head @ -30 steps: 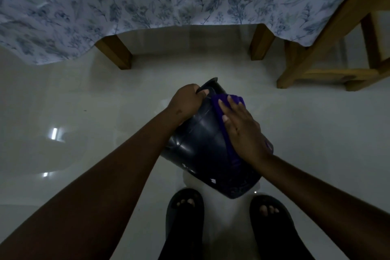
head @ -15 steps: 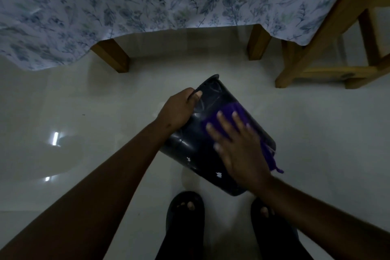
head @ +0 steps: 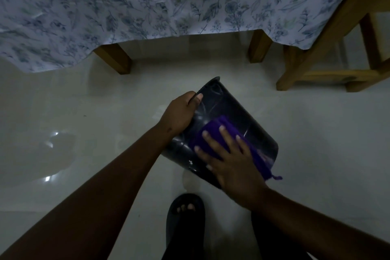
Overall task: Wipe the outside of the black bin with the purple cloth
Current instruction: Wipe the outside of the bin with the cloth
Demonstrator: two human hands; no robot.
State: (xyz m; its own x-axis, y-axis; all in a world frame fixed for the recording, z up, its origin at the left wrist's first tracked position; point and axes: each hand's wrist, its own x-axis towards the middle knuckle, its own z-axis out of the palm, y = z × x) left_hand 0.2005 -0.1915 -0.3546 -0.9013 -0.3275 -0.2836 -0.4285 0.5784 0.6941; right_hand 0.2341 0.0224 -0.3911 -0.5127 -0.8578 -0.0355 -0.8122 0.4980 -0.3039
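The black bin [head: 232, 110] is tipped over above the pale floor, its underside turned toward me. My left hand [head: 179, 113] grips its far left edge, fingers curled over the rim. My right hand [head: 230, 160] lies flat on the purple cloth [head: 215, 133] and presses it against the bin's outer surface near the lower right. Part of the cloth hangs past the bin's right edge, with a loose thread at its end.
A table with wooden legs [head: 115, 59] and a floral cloth [head: 168, 0] stands just beyond the bin. A wooden chair frame [head: 316, 69] is at the right. My sandalled left foot [head: 185, 217] is directly below the bin on the glossy floor.
My right hand slid the purple cloth from the bin's far end down toward me and to the lower right. The bin turned slightly, showing more of its underside. My left hand kept its grip.
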